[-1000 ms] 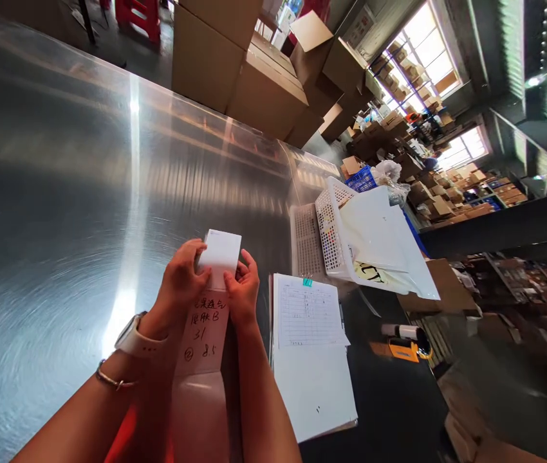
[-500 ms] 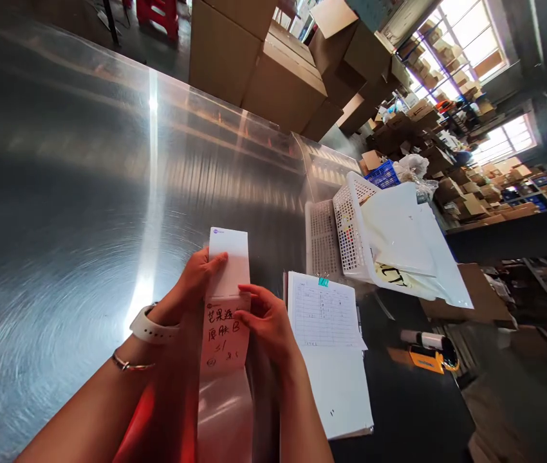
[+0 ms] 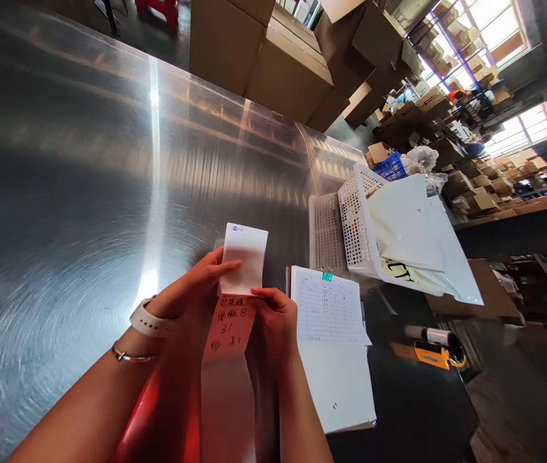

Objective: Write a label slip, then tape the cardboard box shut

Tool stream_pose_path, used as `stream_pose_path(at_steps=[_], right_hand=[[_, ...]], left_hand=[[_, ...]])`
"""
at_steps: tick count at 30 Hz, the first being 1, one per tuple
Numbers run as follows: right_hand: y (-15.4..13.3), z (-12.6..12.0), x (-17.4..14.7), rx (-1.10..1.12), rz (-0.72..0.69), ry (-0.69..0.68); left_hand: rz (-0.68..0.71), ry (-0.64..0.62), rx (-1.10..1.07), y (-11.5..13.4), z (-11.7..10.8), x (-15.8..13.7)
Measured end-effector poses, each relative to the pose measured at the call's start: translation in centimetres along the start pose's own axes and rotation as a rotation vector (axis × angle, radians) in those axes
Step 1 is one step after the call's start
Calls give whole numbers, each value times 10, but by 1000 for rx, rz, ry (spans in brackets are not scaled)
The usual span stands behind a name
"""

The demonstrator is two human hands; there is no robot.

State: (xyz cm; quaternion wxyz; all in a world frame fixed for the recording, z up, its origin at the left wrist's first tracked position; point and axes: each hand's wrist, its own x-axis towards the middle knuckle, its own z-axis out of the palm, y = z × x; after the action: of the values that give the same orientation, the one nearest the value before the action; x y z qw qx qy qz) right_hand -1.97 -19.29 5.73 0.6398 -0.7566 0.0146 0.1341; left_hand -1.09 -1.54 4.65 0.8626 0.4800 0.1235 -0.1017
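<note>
In front of me is a small stack of white paper labels [image 3: 245, 247], its top face blank but for a small purple logo. My left hand [image 3: 215, 269] is closed on its left side, thumb on top and fingers behind. My right hand [image 3: 276, 315] pinches the lower right edge with thumb and index finger. Directly below is a label with black handwriting [image 3: 229, 328], shaded reddish. A plain pale strip [image 3: 228, 405] runs on down towards me; whether all these pieces are joined I cannot tell.
Right of my hands lies a clipped printed form [image 3: 329, 312] on white sheets [image 3: 338, 386]. Beyond it stands a white perforated basket [image 3: 354, 225] holding plastic bags [image 3: 403, 218]. A marker [image 3: 437, 336] and an orange-yellow tool [image 3: 431, 355] lie farther right. Cardboard boxes [image 3: 290, 71] stand past the steel table [image 3: 61, 193].
The label stack has shifted slightly right and tilted away from the written label. My right hand has moved from the written label's side to the stack's lower corner. The view has turned slightly.
</note>
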Motion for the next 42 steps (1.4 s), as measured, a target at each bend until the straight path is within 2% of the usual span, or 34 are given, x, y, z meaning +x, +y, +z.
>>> stream_pose_path(at_steps=[2,7,19,25,33,37,42], right_hand=[[0,-1,0,-11,-23,8],[2,-3,-3,-115,-110,-89],[20,0,5,-177,-127,39],[22,-3,4,-279,-270,49],[23,-8,2,-348,-456,54],[24,-11,1,-428,-565,116],[21,-13,0,-363,-705,62]], left_hand=[[-17,-50,1,2,2,-2],[86,85,111,-9,-3,10],[194,162,344,-18,-8,16],[185,155,442,-12,-6,11],[213,239,533,-13,-7,14],[226,262,518,-15,-9,16],[214,262,504,-14,-10,17]])
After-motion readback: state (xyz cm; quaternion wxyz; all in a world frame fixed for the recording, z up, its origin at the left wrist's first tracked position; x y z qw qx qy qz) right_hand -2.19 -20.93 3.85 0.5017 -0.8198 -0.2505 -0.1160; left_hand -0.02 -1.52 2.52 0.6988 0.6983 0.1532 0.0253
